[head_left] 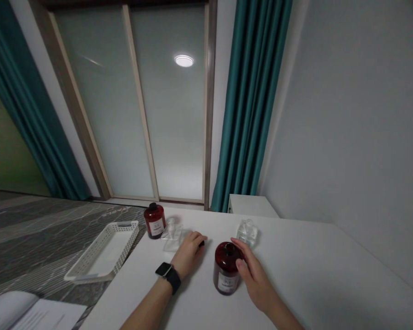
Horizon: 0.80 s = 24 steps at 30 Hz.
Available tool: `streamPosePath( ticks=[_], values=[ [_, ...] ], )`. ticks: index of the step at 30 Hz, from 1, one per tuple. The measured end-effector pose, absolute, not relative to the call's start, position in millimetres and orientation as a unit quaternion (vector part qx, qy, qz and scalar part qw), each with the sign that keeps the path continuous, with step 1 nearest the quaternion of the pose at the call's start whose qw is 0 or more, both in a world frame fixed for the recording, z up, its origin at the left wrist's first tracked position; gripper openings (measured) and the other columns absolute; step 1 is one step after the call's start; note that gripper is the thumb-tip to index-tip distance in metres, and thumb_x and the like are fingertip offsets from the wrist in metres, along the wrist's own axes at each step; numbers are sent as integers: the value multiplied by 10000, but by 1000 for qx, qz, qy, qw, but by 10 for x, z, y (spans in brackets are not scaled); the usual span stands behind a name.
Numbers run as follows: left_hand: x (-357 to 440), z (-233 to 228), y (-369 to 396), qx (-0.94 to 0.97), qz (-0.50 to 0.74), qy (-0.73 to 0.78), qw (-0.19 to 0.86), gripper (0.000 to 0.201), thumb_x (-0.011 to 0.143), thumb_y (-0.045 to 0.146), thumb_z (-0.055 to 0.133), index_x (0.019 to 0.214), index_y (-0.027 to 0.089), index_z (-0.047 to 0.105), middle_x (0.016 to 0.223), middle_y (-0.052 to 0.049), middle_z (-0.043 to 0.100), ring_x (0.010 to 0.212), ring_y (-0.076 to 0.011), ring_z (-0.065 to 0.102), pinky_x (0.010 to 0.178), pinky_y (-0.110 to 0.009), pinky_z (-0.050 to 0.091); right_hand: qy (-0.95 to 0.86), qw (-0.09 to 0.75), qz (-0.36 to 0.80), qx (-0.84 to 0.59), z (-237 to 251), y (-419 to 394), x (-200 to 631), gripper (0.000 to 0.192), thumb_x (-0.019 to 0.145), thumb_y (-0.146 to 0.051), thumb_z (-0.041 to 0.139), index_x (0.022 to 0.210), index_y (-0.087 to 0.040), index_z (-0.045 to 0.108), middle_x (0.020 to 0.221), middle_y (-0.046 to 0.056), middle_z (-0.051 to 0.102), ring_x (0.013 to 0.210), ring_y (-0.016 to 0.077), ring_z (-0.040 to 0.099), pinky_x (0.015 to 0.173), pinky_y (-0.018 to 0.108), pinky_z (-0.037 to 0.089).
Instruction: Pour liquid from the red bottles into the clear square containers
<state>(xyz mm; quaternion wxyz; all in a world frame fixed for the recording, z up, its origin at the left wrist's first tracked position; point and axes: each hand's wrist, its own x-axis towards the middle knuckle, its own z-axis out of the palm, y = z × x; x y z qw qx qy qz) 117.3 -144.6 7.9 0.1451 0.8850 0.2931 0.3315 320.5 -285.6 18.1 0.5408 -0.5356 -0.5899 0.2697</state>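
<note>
A dark red bottle (pixel 223 261) with a white label stands upright on the white table, its neck uncovered. My right hand (pixel 253 275) is closed around the bottle's right side, thumb in front and fingers behind. To the left, my left hand (pixel 189 252) rests low over the tabletop, wearing a black watch (pixel 169 276) on the wrist. Its fingers curl over a small black cap (pixel 201 243), mostly hidden beneath them. A second red bottle (pixel 154 222), with its black cap on, stands at the table's far left corner.
Clear transparent pieces (pixel 172 234) lie beside the capped bottle, and a clear glass-like object (pixel 247 233) sits behind my right hand. Left of the table are a white perforated basket (pixel 106 252) and an open book (pixel 44 311). A white cabinet (pixel 251 205) stands beyond the table.
</note>
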Motion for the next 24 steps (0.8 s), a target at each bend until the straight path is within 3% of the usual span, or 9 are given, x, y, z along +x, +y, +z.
streamPosePath(
  ticks=[5, 9, 12, 15, 20, 24],
  values=[
    [1165, -11, -1399, 886, 303, 313, 158, 380, 855, 28, 479, 1155, 199, 635, 1079, -86, 682, 1013, -260, 618, 920, -455, 521, -574, 583, 224, -530, 242, -2803, 3272, 414, 994, -469, 380, 1276, -241, 580, 1327, 100, 623, 1252, 267, 555, 1082, 441, 430],
    [1193, 100, -1464, 886, 325, 286, 166, 424, 872, 43, 452, 1248, 182, 590, 1273, -127, 619, 1189, -283, 556, 1039, -513, 449, -462, 649, 97, -597, 213, -2670, 3620, 312, 951, -425, 451, 1059, -199, 637, 1070, 122, 689, 988, 267, 640, 930, 442, 500],
    [1206, 289, -1617, 862, 375, 269, 212, 298, 954, 177, 453, 1214, 197, 596, 1181, -120, 644, 1133, -275, 571, 1019, -511, 452, -437, 642, 59, -627, 114, -2598, 3931, 286, 929, -372, 442, 1042, -187, 628, 979, 113, 683, 912, 256, 642, 866, 437, 516],
    [1218, 435, -1788, 834, 408, 231, 291, 342, 987, 337, 455, 1297, 215, 529, 1198, -127, 618, 1115, -267, 578, 981, -478, 472, -439, 629, 47, -640, -2, -2542, 4102, 309, 909, -383, 467, 1087, -179, 616, 1053, 134, 661, 978, 276, 622, 861, 456, 509],
    [1301, 431, -1935, 811, 420, 162, 373, 705, 866, 576, 599, 1435, 215, 393, 1342, -166, 530, 1185, -318, 561, 989, -488, 466, -466, 596, 46, -652, -155, -2372, 4116, 555, 806, -443, 624, 1293, -199, 521, 1298, 157, 567, 1233, 328, 509, 941, 515, 481],
    [1370, 386, -1991, 814, 396, 168, 391, 778, 776, 468, 735, 1429, 201, 408, 1363, -173, 534, 1221, -343, 548, 1047, -524, 432, -482, 570, 71, -661, -221, -2244, 4121, 804, 761, -457, 679, 1444, -187, 352, 1373, 178, 530, 1288, 340, 495, 1002, 554, 441]
  ],
)
